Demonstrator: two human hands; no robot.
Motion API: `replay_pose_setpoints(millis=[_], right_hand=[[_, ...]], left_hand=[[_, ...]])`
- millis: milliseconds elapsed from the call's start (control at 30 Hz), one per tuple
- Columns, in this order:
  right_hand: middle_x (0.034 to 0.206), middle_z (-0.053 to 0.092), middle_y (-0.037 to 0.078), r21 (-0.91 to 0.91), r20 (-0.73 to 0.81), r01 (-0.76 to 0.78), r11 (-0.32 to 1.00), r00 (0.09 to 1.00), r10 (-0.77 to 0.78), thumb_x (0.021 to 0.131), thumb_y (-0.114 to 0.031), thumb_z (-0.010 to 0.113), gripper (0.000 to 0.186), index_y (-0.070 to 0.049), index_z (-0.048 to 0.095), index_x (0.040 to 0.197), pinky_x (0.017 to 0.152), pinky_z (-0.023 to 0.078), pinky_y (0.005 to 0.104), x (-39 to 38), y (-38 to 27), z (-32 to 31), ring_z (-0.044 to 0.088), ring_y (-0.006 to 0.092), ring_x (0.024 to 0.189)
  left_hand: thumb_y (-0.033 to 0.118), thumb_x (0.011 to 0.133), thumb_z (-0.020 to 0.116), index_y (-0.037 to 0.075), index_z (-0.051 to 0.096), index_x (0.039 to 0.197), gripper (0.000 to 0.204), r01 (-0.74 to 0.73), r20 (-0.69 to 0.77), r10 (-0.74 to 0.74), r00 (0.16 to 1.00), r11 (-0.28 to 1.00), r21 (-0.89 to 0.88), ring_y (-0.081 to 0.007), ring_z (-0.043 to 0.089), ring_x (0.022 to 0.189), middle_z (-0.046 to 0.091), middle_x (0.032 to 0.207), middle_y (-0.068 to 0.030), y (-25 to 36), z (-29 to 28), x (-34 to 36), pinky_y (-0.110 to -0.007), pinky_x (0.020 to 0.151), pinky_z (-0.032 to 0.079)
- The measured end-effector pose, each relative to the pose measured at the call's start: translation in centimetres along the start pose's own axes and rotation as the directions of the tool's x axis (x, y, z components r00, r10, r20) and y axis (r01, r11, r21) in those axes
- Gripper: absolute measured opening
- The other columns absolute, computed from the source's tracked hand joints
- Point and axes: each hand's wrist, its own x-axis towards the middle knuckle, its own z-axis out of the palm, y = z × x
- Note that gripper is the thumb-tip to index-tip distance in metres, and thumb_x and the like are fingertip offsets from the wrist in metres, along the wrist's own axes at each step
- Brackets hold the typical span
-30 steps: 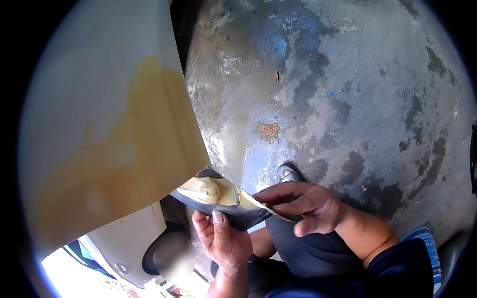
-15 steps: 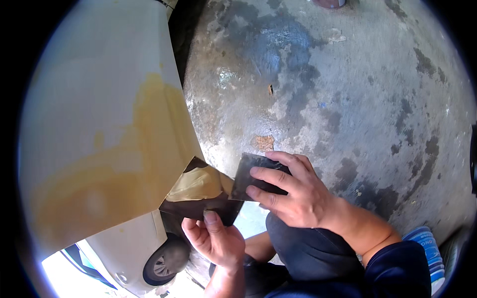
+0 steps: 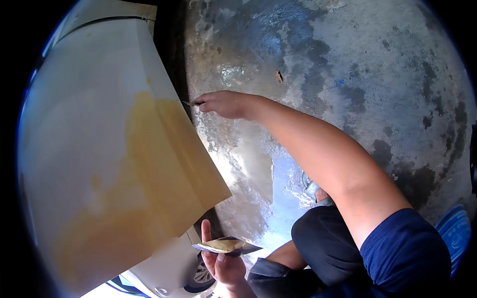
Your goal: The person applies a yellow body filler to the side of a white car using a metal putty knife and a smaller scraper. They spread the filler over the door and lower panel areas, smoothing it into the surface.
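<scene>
A white car panel [image 3: 94, 74], probably a door, fills the left side, with a yellowish filler patch [image 3: 144, 149] along its right edge and lower part. My right hand [image 3: 223, 103] reaches far out to that right edge. Its fingers are closed on a thin spreader [image 3: 190, 104], seen nearly edge-on at the panel. Low in the middle, below the panel's corner, my left hand [image 3: 227, 268] grips a dark flat plate [image 3: 251, 248] between thumb and fingers, one finger pointing up. A heap of pale yellow filler [image 3: 222, 245] lies on the plate.
Stained, partly wet concrete floor [image 3: 308, 114] stretches to the right. A white car's wheel [image 3: 201, 275] shows beneath the panel. A blue bucket [image 3: 454, 233] stands at the lower right, near my bent knee [image 3: 323, 231].
My right hand has moved from beside the plate up and left to the panel's edge, carrying the spreader. My left hand is lower, and its plate has tipped flatter to view.
</scene>
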Motion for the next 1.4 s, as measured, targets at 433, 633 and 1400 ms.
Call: replay_pose_setpoints(millis=[433, 633, 1400], right_hand=[[0.136, 0.053, 0.015, -0.226, 0.001, 0.161, 0.961, 0.986, -0.165, 0.092, -0.027, 0.047, 0.047, -0.011, 0.051, 0.136, 0.106, 0.037, 0.0385, 5.1, 0.5, 2.1, 0.048, 0.0315, 0.126], [0.142, 0.047, 0.016, -0.089, -0.021, 0.096, 0.991, 0.995, -0.098, 0.093, -0.028, 0.049, 0.049, -0.013, 0.048, 0.139, 0.109, 0.033, 0.0396, 5.7, 0.3, 0.1, 0.044, 0.031, 0.131], [0.136, 0.053, 0.016, -0.082, 0.157, 0.069, 0.994, 0.986, -0.056, 0.092, -0.029, 0.051, 0.049, -0.011, 0.05, 0.138, 0.104, 0.038, 0.0381, -0.1, 1.8, 1.9, 0.048, 0.0282, 0.126]], left_hand=[[0.011, 0.085, 0.06, -0.012, 0.037, 0.136, 0.061, -0.028, 0.036, 0.029, 0.999, 0.999, -0.045, -0.0292, 0.067, 0.086, 0.028, 0.148, -0.0302, -0.2, 0.7, 2.8, -0.037, 0.075, 0.058], [0.013, 0.085, 0.062, -0.009, 0.047, 0.13, 0.051, -0.037, 0.058, 0.037, 0.998, 0.999, -0.016, -0.03, 0.067, 0.086, 0.027, 0.149, -0.0292, -0.1, 0.2, 2.8, -0.034, 0.071, 0.059], [0.015, 0.084, 0.06, -0.005, 0.062, 0.101, 0.026, 0.02, 0.02, -0.019, 1.0, 0.998, -0.059, -0.0308, 0.068, 0.078, 0.024, 0.15, -0.0301, 0.8, 0.7, 2.7, -0.032, 0.067, 0.057]])
